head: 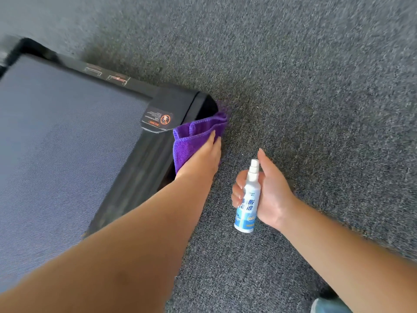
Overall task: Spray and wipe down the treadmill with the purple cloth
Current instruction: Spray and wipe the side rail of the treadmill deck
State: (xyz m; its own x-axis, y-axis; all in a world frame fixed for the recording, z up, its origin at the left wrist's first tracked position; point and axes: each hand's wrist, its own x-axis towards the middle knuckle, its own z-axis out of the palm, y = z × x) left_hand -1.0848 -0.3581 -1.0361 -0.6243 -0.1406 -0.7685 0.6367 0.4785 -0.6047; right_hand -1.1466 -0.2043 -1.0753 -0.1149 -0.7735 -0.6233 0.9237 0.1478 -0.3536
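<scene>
Closest to us, our two bare forearms reach forward and down over the grey carpet (316,86), and a bit of a blue-green shoe (325,306) shows at the bottom edge on the right. Our right hand (268,195) is curled round a small white spray bottle (248,197) with blue lettering, holding it roughly upright above the carpet, nozzle at the top, thumb stretched up beside the nozzle and fingers wrapped round the body. Just to its left and a little farther out, our left hand (203,154) lies flat with fingers straight and close together, pressing the purple cloth (189,141) against the outer side of the black side rail at the treadmill's (158,154) corner. The cloth is folded and bunched, draped over the rail's edge, its far end touching the carpet by the rounded corner cap. Beyond it a warning sticker (158,119) with orange print sits on the corner, next to the grey running belt (56,143) that fills the left side
</scene>
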